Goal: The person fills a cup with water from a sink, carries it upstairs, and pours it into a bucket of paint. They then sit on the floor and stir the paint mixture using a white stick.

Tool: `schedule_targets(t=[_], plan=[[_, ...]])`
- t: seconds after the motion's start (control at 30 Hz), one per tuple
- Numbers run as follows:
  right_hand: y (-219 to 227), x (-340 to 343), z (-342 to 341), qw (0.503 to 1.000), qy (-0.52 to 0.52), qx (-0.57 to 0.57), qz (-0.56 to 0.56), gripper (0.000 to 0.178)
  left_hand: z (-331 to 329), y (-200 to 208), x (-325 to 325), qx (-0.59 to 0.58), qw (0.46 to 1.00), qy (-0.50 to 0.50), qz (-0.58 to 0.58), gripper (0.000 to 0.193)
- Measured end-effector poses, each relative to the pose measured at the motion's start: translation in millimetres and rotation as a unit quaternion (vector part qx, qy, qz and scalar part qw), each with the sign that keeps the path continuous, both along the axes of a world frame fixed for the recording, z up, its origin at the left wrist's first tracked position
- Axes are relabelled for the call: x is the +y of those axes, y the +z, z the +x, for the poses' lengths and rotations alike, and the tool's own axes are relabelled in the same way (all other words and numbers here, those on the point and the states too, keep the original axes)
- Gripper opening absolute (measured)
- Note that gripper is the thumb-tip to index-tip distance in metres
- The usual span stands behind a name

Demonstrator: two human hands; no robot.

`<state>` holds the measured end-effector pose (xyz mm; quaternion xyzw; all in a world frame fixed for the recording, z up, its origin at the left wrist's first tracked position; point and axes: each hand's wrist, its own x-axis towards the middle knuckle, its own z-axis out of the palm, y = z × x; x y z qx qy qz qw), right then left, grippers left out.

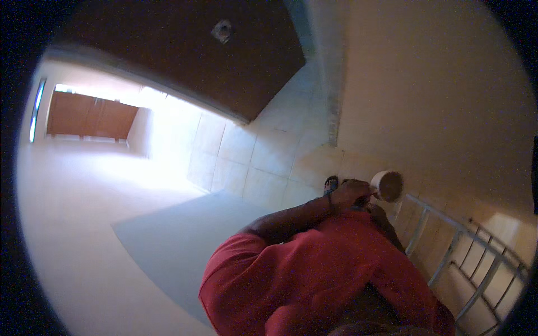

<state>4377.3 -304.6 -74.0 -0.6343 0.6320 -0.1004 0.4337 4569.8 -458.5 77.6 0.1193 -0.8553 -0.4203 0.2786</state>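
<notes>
My left hand (354, 193) is in front of my red shirt (314, 269), its fingers closed at the side of a white, round, cup-like thing (388, 186). The round face of that thing looks brown; its contents cannot be made out. A dark band circles my left wrist. My right forearm (388, 227) comes up along the shirt's other side. Close beneath the left hand lies my right hand (372, 209), dark and mostly hidden, so its fingers do not show clearly.
A dark brown door (185, 50) with a round fitting fills the upper left. Below it runs a pale tiled floor (269, 151). Metal rails (459, 229) stand at my right. A beige wall (431, 84) rises ahead. Far left is a brown wooden cabinet (92, 115). One sandaled foot (330, 185) shows.
</notes>
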Motion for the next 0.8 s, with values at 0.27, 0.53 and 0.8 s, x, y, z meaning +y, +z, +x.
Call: schedule_targets(t=[0.27,0.53,0.8], plan=[[35.4,-42.9,66.0,0.979,0.157,0.058,0.113,0.045,140.4,61.5,45.3,-0.068,0.935,0.223,0.268,0.021],[73.7,-285.4,215.7,0.929,0.301,0.158,0.146,0.049,352.4,183.7,-147.0,0.3,0.645,0.291,0.64,0.031],[209.4,-429.9,424.2,0.897,0.391,0.159,0.135,0.049,547.1,159.2,-230.6,0.356,0.592,0.377,0.617,0.028]])
